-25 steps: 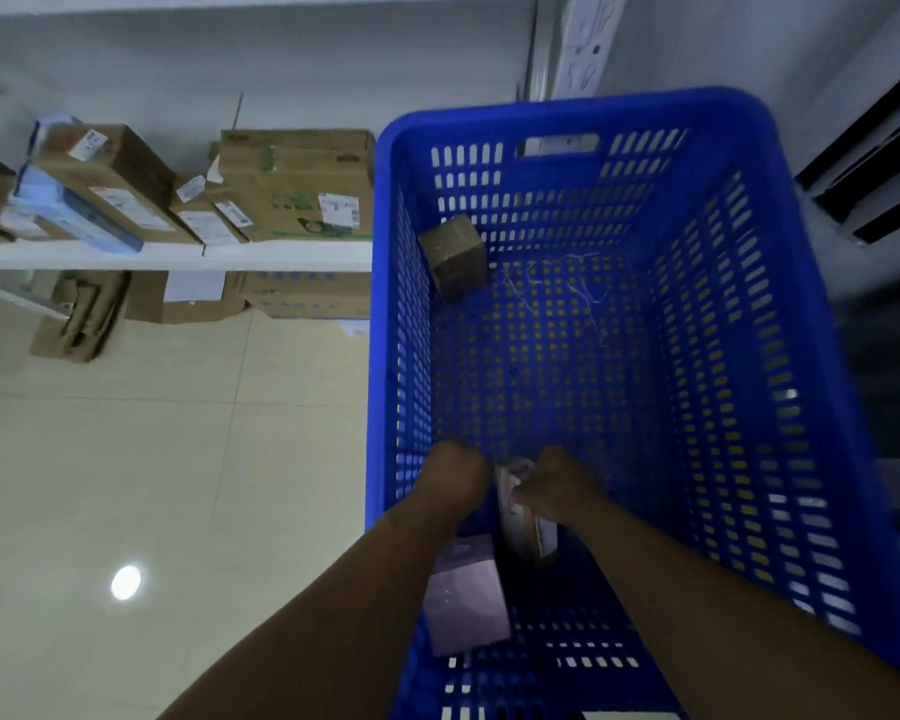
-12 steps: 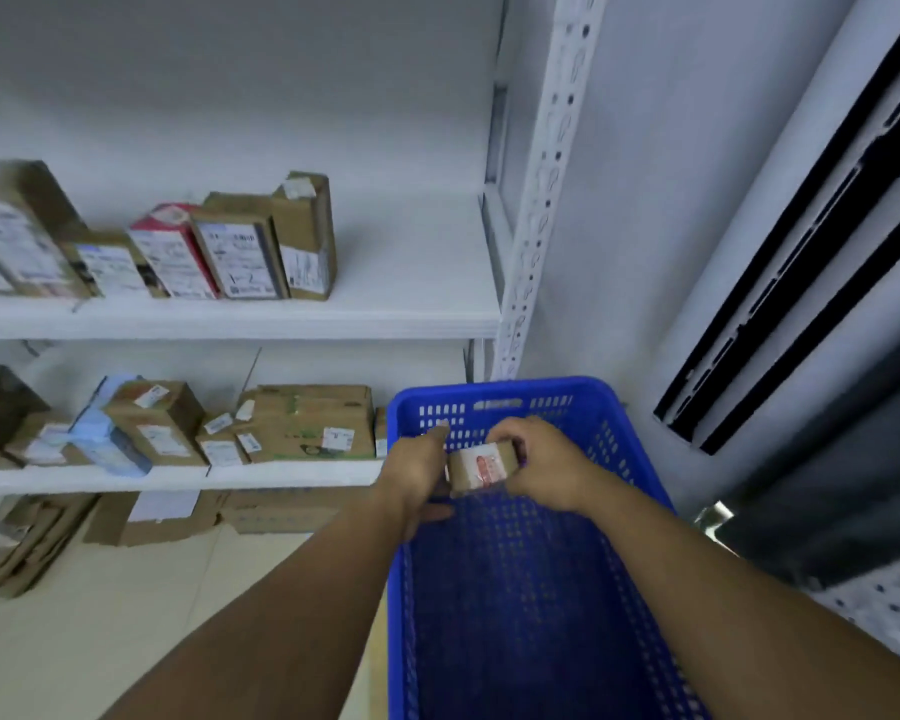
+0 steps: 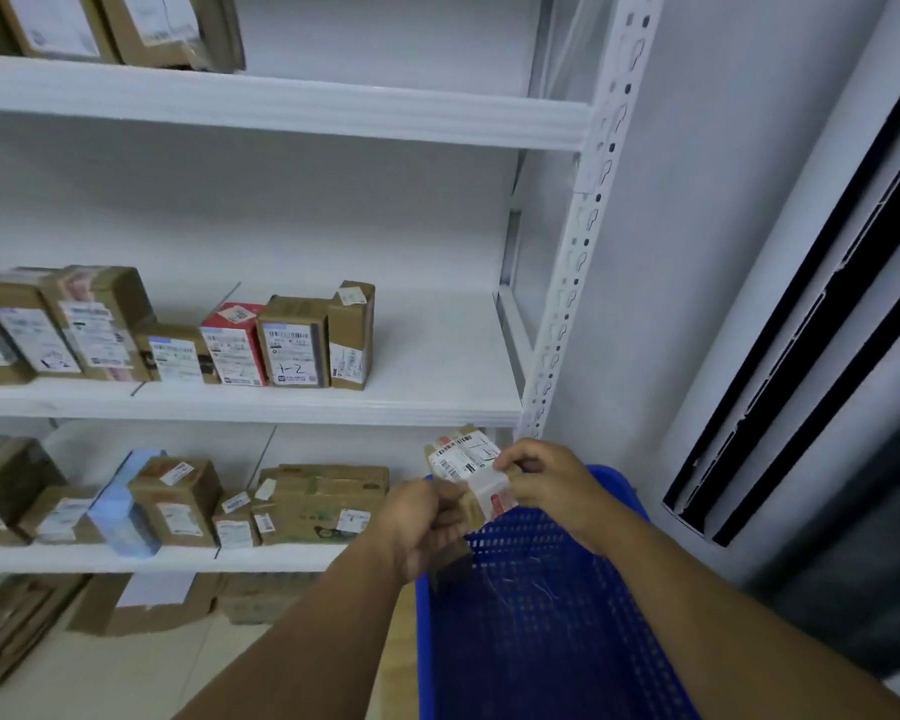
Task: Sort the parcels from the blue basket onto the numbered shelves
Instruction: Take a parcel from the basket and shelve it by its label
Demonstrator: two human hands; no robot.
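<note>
Both my hands hold a small cardboard parcel (image 3: pixel 466 467) with white barcode labels, above the far rim of the blue basket (image 3: pixel 531 615). My left hand (image 3: pixel 422 522) grips its lower left side. My right hand (image 3: pixel 546 480) pinches its right end. The parcel's label side faces up toward me. The white shelving stands just behind, with a middle shelf (image 3: pixel 437 366) bare on its right part and a lower shelf (image 3: pixel 126 558) beside the basket.
A row of labelled boxes (image 3: pixel 292 343), one marked 1-2, fills the left of the middle shelf. More boxes (image 3: pixel 323 504) sit on the lower shelf and on the floor under it. The perforated upright post (image 3: pixel 572 283) and a white wall lie to the right.
My hands picked a parcel out of the basket bottom and raised it above the rim. My view tilted up from the basket to the shelves.
</note>
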